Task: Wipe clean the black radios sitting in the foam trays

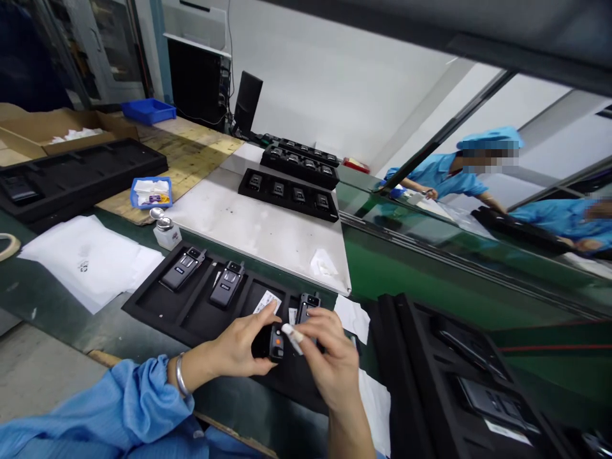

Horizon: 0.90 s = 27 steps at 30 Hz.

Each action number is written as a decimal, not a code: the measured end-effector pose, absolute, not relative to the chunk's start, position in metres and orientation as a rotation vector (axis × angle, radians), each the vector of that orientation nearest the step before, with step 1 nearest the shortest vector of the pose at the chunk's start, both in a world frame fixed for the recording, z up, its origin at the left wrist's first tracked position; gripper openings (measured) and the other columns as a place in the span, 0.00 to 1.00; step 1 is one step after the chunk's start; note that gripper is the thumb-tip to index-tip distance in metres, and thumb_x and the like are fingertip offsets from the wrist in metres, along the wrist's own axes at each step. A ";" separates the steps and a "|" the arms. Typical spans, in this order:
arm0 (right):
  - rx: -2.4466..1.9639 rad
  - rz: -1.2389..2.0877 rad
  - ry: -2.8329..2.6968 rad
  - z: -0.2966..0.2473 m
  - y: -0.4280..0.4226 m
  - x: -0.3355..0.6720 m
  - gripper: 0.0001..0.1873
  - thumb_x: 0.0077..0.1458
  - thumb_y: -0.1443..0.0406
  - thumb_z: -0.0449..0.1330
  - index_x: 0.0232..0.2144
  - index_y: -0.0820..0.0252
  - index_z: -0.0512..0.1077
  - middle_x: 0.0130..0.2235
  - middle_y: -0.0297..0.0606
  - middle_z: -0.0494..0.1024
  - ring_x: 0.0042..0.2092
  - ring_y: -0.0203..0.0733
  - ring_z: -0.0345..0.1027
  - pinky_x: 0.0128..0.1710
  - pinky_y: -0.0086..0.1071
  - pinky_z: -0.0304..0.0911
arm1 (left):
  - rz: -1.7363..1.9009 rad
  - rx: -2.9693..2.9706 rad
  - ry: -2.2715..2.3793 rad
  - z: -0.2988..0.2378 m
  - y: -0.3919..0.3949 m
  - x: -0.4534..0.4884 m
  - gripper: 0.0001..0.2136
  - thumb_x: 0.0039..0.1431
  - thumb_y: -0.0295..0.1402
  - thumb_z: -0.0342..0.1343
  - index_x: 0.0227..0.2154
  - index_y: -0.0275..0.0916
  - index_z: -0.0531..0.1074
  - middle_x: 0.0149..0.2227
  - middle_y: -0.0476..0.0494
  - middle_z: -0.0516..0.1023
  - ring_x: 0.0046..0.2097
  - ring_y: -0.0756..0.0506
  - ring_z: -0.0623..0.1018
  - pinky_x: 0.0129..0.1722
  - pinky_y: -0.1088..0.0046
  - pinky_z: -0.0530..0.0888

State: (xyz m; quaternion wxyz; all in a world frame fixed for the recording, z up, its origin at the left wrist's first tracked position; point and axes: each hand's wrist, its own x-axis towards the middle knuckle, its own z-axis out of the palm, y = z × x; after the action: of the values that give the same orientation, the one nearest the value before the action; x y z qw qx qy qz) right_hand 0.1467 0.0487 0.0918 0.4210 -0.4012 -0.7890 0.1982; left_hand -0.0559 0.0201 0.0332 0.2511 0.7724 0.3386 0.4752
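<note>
In my left hand (243, 341) is a black handheld radio (276, 344), gripped by its sides, with an orange button facing up. My right hand (332, 347) pinches a small white piece (292, 336), a wipe or a swab by its look, close beside the radio's end. Under both hands lies a black foam tray (157, 309). Two radios rest in its left slots, one dark radio (179, 269) and another radio (228, 285). A third radio (307, 307) sits at the right, partly hidden by my right hand. A white label (266, 301) lies in the slot between.
Left stand a metal-topped dispenser bottle (167, 233), white sheets (90, 258) and a blue tray (152, 192). Foam trays of devices (289, 194) fill the back; another foam tray (454, 376) is at right. White wipes (352, 317) lie nearby. Two co-workers sit beyond the glass partition.
</note>
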 end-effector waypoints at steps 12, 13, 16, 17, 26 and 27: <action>-0.995 0.540 -2.131 0.102 0.047 0.146 0.06 0.60 0.62 0.60 0.32 0.50 0.77 0.31 0.34 0.77 0.50 0.50 0.66 0.57 0.54 0.50 | 1.299 2.147 0.867 0.034 0.018 -0.055 0.47 0.51 0.28 0.60 0.69 0.38 0.38 0.55 0.34 0.72 0.55 0.40 0.75 0.54 0.61 0.76; -0.979 0.542 -2.183 0.104 0.044 0.142 0.06 0.60 0.63 0.60 0.32 0.49 0.77 0.31 0.34 0.76 0.51 0.50 0.65 0.59 0.55 0.46 | 1.303 2.156 0.862 0.034 0.019 -0.055 0.47 0.51 0.28 0.60 0.69 0.38 0.38 0.55 0.34 0.72 0.55 0.40 0.75 0.54 0.61 0.75; -0.996 0.539 -2.254 0.105 0.046 0.138 0.07 0.60 0.62 0.59 0.33 0.48 0.78 0.32 0.33 0.76 0.53 0.50 0.64 0.60 0.58 0.38 | 1.336 2.167 0.876 0.033 0.021 -0.055 0.46 0.52 0.28 0.60 0.69 0.38 0.39 0.56 0.33 0.71 0.56 0.39 0.74 0.55 0.60 0.75; -1.021 0.537 -2.232 0.103 0.049 0.140 0.07 0.60 0.62 0.59 0.32 0.49 0.77 0.32 0.33 0.77 0.53 0.50 0.64 0.60 0.59 0.38 | 1.339 2.168 0.881 0.034 0.021 -0.055 0.46 0.52 0.28 0.60 0.69 0.37 0.39 0.56 0.33 0.71 0.56 0.39 0.74 0.55 0.60 0.75; -1.007 0.571 -2.095 0.102 0.047 0.147 0.06 0.60 0.62 0.60 0.32 0.49 0.78 0.31 0.35 0.77 0.51 0.50 0.65 0.57 0.55 0.49 | 1.313 2.186 0.853 0.038 0.017 -0.055 0.46 0.52 0.28 0.60 0.69 0.37 0.39 0.55 0.33 0.72 0.55 0.39 0.75 0.54 0.60 0.75; -0.998 0.566 -2.141 0.103 0.045 0.143 0.06 0.60 0.62 0.60 0.32 0.48 0.78 0.31 0.34 0.77 0.52 0.50 0.65 0.59 0.57 0.45 | 1.324 2.194 0.855 0.037 0.017 -0.055 0.46 0.52 0.28 0.60 0.69 0.37 0.39 0.55 0.32 0.71 0.55 0.39 0.75 0.54 0.60 0.76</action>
State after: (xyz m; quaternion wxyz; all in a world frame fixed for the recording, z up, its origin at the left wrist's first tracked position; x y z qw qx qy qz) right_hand 0.1432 0.0450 0.1031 0.3491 -0.3849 -0.8260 0.2183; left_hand -0.0549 0.0171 0.0374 0.2183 0.7925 0.3088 0.4784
